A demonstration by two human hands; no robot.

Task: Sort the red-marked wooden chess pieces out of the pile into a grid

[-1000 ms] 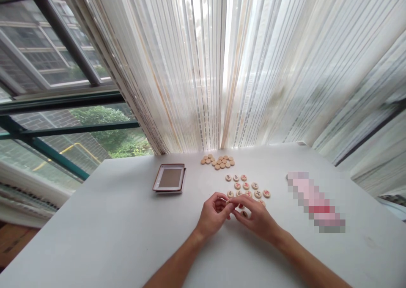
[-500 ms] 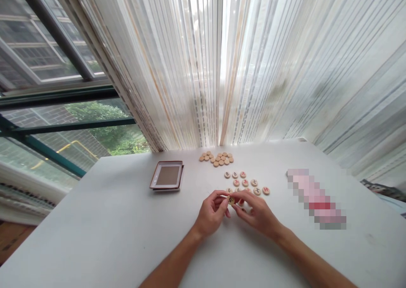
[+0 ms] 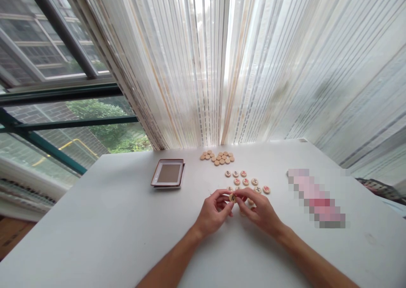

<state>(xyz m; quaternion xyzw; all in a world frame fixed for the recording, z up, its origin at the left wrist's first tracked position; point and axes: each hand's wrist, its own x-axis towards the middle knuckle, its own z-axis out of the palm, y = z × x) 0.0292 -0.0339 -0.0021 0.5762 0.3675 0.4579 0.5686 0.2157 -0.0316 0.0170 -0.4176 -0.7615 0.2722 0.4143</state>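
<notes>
Both my hands meet over the white table [image 3: 104, 220], pinching one small round wooden chess piece [image 3: 232, 197] with a dark character on its face. My left hand [image 3: 214, 212] grips it from the left, fingers curled. From the right, my right hand [image 3: 258, 209] holds it by thumb and forefinger. Just beyond my fingers lie several face-up pieces [image 3: 245, 181] with red or black characters. Farther back is a cluster of blank-side-up pieces [image 3: 218, 157].
A shallow brown-rimmed box [image 3: 168, 174] lies to the left of the pieces. A blurred pink patch [image 3: 315, 197] sits on the table at right. Striped sheer curtains [image 3: 253, 68] hang behind the table; a window [image 3: 57, 93] is at left.
The piece between my fingers has turned so that its marked face shows. Both hands stay in about the same spot; the camera shifted slightly.
</notes>
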